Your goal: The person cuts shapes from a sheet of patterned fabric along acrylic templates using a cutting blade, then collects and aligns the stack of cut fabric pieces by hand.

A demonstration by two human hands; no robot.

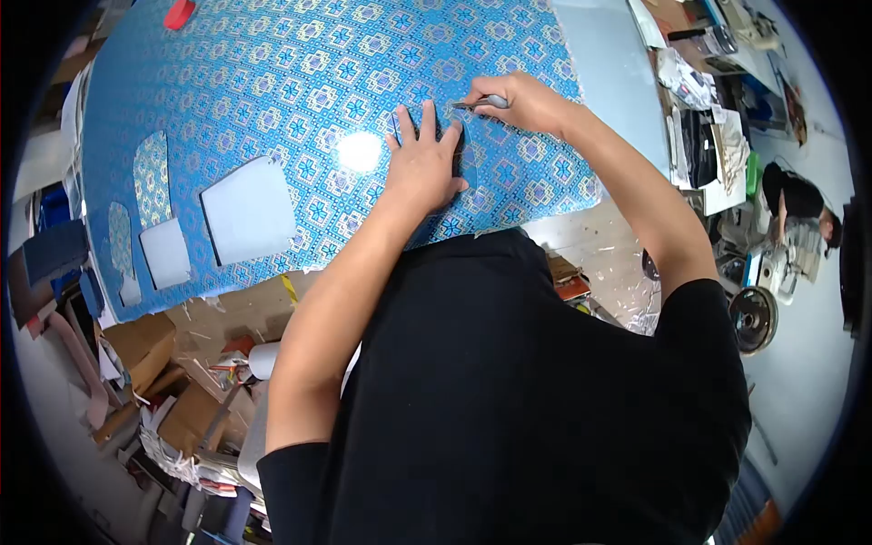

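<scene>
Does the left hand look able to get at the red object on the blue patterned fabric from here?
Probably, with a long reach: nothing seems to stand on the blue patterned fabric between the left hand and the red object. That hand, spread palm-down, would first have to lift.

Single head-worn view, looking forward and down, close above patterned fabric (322, 113)

place: a workshop, most probably one for working cloth (309, 86)
table (619, 82): this blue patterned cloth is spread over it, with shaped pieces (250, 213) lying on top
floor (213, 318): it is littered with scraps (636, 295), and cardboard (191, 413) is heaped nearby
side bench (722, 197): piles of dark and white material (701, 150) crowd it
</scene>
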